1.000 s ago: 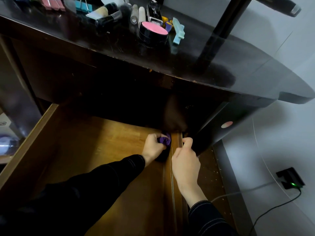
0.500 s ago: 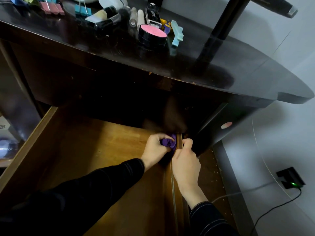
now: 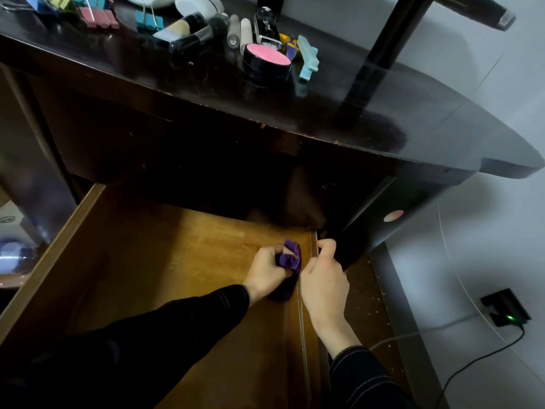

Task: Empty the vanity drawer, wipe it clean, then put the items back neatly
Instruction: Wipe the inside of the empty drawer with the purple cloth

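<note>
The wooden vanity drawer stands pulled out, its bare bottom board filling the lower left of the view; the left hand is inside it at about 4 o'clock from the drawer's middle, fingers curled tight around a bunched purple cloth pressed to the board just beside the right side wall; the right hand sits at 3 o'clock from the left, fingers closed over the top edge of that drawer side wall, thumb on the inner face; both sleeves are black. Up at 12 o'clock, on the dark glossy vanity top, lie the emptied items: a round pink-lidded compact, makeup brushes, coloured binder clips and a pale blue hair clip; at 3 o'clock a black power adapter glows green on the floor.
</note>
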Tool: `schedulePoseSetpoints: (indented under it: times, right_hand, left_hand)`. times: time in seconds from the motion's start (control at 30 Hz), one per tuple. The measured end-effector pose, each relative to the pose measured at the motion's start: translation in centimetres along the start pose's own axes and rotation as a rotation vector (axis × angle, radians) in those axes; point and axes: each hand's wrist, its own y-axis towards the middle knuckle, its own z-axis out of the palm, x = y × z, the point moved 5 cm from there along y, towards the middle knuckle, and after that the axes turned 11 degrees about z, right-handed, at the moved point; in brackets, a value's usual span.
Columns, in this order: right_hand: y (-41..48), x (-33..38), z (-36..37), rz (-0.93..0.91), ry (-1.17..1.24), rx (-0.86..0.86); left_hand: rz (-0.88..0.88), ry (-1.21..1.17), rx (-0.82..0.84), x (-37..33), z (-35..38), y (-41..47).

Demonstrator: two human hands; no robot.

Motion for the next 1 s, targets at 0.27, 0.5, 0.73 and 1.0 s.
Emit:
schedulePoseSetpoints:
  times: [0.27,0.5,0.73,1.0]
  right_hand:
    - [0.2,0.0,0.1,-0.006,0.012,-0.005]
    - [0.1,-0.2,0.1,0.004,0.024,0.03]
    - [0.1,-0.4,0.2,0.004,0.043,0.005]
    - [0.2,-0.4,0.3,-0.005,0.034,-0.009]
  left_hand:
    - [-0.02,0.114,-0.066,0.5,-0.5,4.4]
    - [-0.04,0.13,0.075,1.2,-0.5,2.1]
    - [0.054,0.213,0.146,1.8,-0.1,-0.3]
    - [0.003,0.558,0.052,2.0,-0.2,5.0]
